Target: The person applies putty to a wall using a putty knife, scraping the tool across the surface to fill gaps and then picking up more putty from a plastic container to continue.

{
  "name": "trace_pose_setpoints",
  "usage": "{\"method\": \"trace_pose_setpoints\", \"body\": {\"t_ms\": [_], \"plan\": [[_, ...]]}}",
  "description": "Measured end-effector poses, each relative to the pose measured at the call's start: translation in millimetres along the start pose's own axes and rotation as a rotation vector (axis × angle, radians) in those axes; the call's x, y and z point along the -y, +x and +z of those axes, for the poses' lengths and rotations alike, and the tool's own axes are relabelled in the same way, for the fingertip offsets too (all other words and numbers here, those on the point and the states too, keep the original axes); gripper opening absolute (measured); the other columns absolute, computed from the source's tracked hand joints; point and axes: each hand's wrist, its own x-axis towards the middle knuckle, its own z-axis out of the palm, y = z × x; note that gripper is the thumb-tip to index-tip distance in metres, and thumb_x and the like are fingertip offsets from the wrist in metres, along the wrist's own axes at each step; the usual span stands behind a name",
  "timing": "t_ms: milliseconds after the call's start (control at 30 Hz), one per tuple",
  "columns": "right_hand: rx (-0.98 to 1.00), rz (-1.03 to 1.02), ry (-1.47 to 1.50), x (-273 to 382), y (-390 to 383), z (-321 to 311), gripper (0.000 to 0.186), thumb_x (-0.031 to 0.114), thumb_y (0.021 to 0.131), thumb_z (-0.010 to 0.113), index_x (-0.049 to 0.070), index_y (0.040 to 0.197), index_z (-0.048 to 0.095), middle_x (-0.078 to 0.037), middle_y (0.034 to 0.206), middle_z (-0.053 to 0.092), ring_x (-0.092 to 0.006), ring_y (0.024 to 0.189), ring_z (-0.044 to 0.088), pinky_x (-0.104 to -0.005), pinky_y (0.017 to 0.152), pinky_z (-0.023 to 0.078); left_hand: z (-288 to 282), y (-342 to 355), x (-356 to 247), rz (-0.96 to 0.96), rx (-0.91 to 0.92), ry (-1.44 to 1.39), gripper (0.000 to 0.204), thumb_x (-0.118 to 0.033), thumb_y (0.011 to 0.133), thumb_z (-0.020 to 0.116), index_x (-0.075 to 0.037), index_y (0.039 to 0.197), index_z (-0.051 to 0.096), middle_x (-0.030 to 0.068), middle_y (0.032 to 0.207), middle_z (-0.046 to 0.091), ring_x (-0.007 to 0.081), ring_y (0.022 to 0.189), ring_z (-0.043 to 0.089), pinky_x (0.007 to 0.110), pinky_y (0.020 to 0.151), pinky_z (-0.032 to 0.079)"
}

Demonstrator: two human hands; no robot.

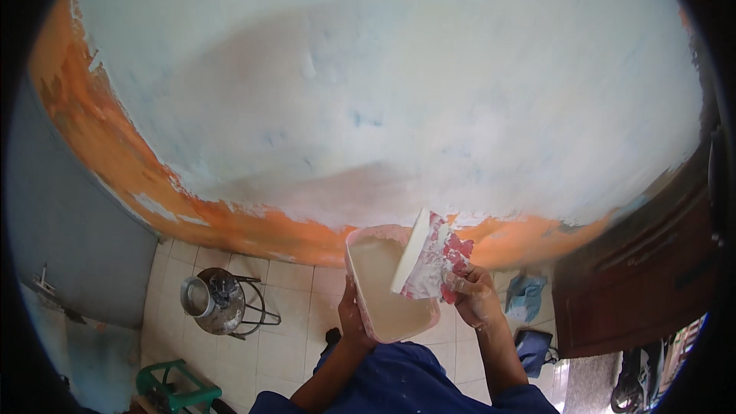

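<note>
My left hand (353, 318) is closed around the near left side of a pinkish plastic tub (351, 261), holding it in front of my body. Pale, smooth wall putty (379, 284) fills much of the tub. In my right hand (477, 296) I grip a wide putty knife (431, 259), its red and white body smeared with putty and its pale edge tilted over the right part of the tub. Whether that edge touches the putty, I cannot tell. Ahead stands a wall (368, 92) coated whitish, with orange paint (238, 226) showing along its lower edge.
To the left on the tiled floor (280, 353) stands a round stool (230, 314) with a metal pot (198, 297) on it. Nearer is a green plastic stool (172, 385). A light blue bag (526, 297) and dark blue bag (534, 349) lie right, beside a dark brown door (629, 284).
</note>
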Motion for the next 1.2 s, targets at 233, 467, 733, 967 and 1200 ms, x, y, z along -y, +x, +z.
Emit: {"method": "trace_pose_setpoints", "body": {"t_ms": [233,467,733,967,1200], "plan": [[-0.041,-0.061,0.049,25,-1,33,0.024,0.003,0.079,0.06,-0.004,0.102,0.058,-0.007,0.091,0.063,-0.0144,0.077,0.06,-0.0266,0.066,0.048,27,-2,-6,-0.094,-0.05,-0.201,0.047,-0.046,0.094,0.035,-0.01,0.121,0.048,0.0113,0.099,0.06,0.0272,0.09,0.061,0.043,0.082,0.049],[-0.014,-0.194,-0.014,30,-5,37,0.017,0.001,0.078,0.06,-0.004,0.094,0.057,-0.008,0.079,0.061,-0.0158,0.065,0.059,-0.0275,0.059,0.047,32,-1,-12,-0.098,0.115,-0.19,0.05,-0.047,0.093,0.034,-0.008,0.123,0.047,0.0123,0.11,0.058,0.0272,0.099,0.058,0.044,0.088,0.045],[-0.1,-0.536,-0.447,27,-8,41,0.016,-0.005,0.078,0.059,-0.004,0.093,0.056,-0.009,0.082,0.061,-0.0125,0.072,0.058,-0.0273,0.066,0.049,29,2,-19,-0.077,0.06,-0.211,0.051,-0.045,0.094,0.035,-0.008,0.126,0.045,0.013,0.113,0.057,0.0287,0.101,0.057,0.045,0.089,0.045],[-0.079,-0.471,-0.457,23,-5,44,0.016,-0.004,0.08,0.058,-0.005,0.096,0.055,-0.01,0.086,0.062,-0.0122,0.076,0.059,-0.0283,0.071,0.05,27,3,-19,-0.065,0.036,-0.221,0.05,-0.045,0.093,0.036,-0.008,0.126,0.045,0.0127,0.113,0.057,0.0298,0.097,0.059,0.046,0.086,0.048],[-0.056,-0.043,-0.098,25,4,29,0.026,0.001,0.079,0.059,-0.002,0.104,0.055,-0.008,0.091,0.061,-0.0154,0.077,0.06,-0.027,0.068,0.048,21,6,-17,-0.068,0.05,-0.195,0.051,-0.046,0.092,0.038,-0.008,0.126,0.045,0.012,0.113,0.056,0.0296,0.1,0.057,0.046,0.088,0.046]]}}
